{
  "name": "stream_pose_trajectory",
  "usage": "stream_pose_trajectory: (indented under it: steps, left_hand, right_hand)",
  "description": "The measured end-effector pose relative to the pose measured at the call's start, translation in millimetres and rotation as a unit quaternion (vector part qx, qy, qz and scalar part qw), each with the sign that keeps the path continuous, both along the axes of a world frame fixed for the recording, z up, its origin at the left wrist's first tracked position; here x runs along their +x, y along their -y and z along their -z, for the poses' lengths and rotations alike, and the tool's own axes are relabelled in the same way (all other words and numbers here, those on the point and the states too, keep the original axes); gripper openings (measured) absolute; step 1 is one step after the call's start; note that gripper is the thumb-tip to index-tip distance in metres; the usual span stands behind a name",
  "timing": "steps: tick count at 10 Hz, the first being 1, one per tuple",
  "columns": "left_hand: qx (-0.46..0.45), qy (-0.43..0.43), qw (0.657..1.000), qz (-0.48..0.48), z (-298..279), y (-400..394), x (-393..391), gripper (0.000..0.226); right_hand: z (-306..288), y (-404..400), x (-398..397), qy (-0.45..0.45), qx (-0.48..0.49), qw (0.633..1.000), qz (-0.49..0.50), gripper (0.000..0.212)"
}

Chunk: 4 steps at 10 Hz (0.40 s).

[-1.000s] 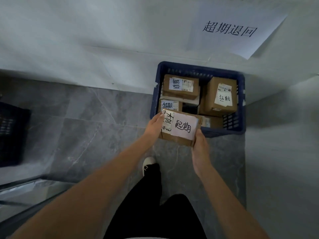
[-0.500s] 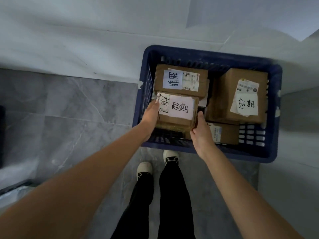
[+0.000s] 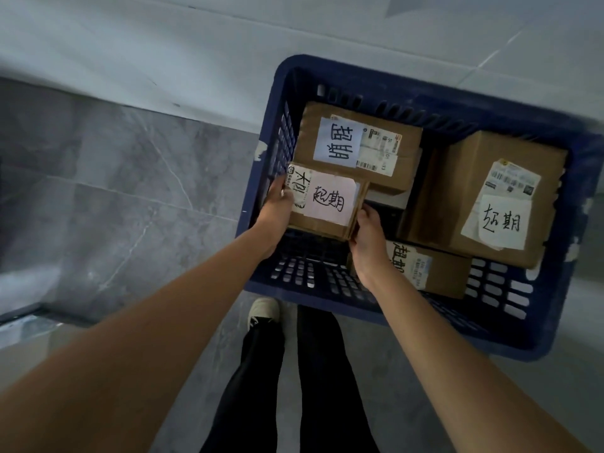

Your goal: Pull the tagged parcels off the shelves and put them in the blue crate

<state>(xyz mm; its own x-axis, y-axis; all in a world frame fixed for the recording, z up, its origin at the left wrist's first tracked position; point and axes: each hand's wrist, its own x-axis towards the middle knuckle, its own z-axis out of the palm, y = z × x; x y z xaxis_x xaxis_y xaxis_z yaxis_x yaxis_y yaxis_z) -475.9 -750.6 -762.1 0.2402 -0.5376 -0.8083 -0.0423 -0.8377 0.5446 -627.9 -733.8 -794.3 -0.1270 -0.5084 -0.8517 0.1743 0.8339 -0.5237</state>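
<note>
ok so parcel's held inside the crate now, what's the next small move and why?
Probably lower it onto the bare crate floor and let go. Both hands, left and right, grip the held parcel by its sides inside the blue crate, beside three tagged parcels, with open floor just below it.

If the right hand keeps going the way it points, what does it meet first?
Probably the long parcel at the crate's far wall; the right hand points that way beside the held parcel. Depth is unclear.
</note>
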Motion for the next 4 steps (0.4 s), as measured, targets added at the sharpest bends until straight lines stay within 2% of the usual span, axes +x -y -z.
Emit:
stream_pose_trajectory:
  steps: [3, 4]
  left_hand:
    - [-0.076, 0.049, 0.996, -0.016, -27, -5, -17, 0.054]
    - [-0.123, 0.092, 0.988, -0.006, -46, -10, -23, 0.052]
  right_hand:
    - [-14, 14, -16, -0.046, 0.03, 0.995, -0.078, 0.041]
    - [-40, 19, -30, -0.085, 0.004, 0.986, -0.141, 0.042]
